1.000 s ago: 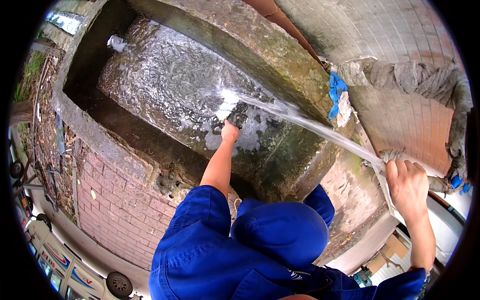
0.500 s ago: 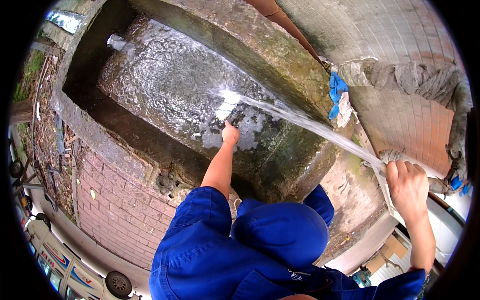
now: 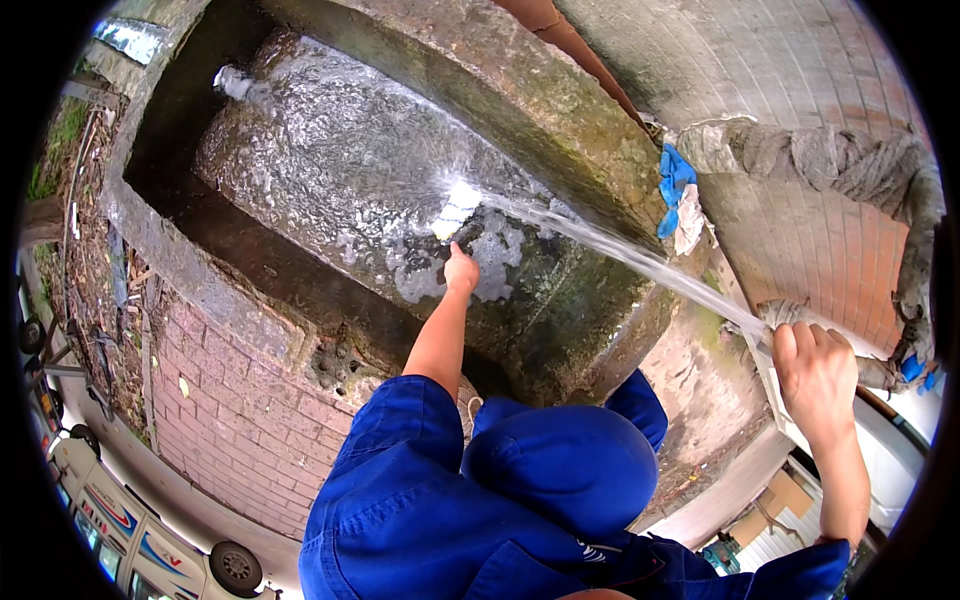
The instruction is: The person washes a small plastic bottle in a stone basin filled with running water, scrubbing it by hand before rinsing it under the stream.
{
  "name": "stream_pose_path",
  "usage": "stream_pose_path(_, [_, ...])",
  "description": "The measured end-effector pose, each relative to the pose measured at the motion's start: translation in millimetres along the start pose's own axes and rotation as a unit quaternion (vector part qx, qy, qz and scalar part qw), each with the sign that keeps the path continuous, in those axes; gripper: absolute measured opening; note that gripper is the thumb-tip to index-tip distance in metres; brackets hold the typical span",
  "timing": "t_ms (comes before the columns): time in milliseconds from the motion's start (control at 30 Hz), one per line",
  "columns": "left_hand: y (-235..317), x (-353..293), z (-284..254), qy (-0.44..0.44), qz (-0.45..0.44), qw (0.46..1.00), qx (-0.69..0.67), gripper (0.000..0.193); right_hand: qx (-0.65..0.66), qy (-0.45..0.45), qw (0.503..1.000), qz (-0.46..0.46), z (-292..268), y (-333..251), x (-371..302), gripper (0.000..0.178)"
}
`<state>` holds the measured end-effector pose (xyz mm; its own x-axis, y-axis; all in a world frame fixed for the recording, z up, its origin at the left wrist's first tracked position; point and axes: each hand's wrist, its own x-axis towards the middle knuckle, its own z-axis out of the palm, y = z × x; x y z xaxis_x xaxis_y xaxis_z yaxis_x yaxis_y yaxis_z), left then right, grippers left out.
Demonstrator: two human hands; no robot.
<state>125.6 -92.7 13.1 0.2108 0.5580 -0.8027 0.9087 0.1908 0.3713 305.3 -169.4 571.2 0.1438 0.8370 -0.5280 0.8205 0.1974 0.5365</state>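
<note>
My left hand (image 3: 461,268) reaches down into a stone trough (image 3: 590,130) and is closed on the near end of a small white object (image 3: 457,212), whose kind glare and spray hide. A strong water jet (image 3: 640,258) strikes the far end of it. At the right, my right hand (image 3: 815,378) is wrapped round the spot where the jet starts. What it grips there, perhaps a hose end, is mostly covered by the fingers. White foam (image 3: 500,258) lies on the wet trough floor beside my left hand.
Wet blue cloth (image 3: 676,185) hangs by the trough's right rim, near a cloth-wrapped pipe (image 3: 830,155). Brick paving (image 3: 235,410) runs along the left side. A van (image 3: 150,530) stands at the lower left. At the trough's far left end, water froths by a whitish lump (image 3: 232,82).
Both hands stay nearly where they were, and the jet still hits the white object. Foam to the left of my left hand has spread a little.
</note>
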Motion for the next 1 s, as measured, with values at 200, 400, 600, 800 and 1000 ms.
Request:
stream_pose_path(200, [-5.0, 3.7, 3.1, 0.013, 0.001, 1.0, -0.017, 0.058, -0.001, 0.003, 1.0, 0.003, -0.8, 0.0, 1.7, 0.012])
stream_pose_path(400, [-15.5, -10.2, -4.2, 0.042, 0.055, 0.996, -0.047, 0.053, -0.024, -0.025, 0.998, 0.06, 3.6, -4.7, 0.9, 0.016])
stream_pose_path(600, [-22.8, -63.7, -40.0, 0.042, 0.119, 0.987, -0.098, 0.046, -0.082, 0.015, 0.993, 0.089, -7.0, -34.3, 8.1, 0.043])
stream_pose_path(800, [-9.5, -100.4, -41.3, 0.034, 0.192, 0.97, -0.143, 0.046, 0.332, 0.12, 0.935, -0.026, 62.1, -109.3, 35.0, 0.028])
stream_pose_path(1000, [2.6, -135.1, -71.0, 0.016, 0.195, 0.964, -0.18, 0.046, 0.833, -0.081, 0.527, 0.144, 245.5, -205.3, 144.6, 0.025])
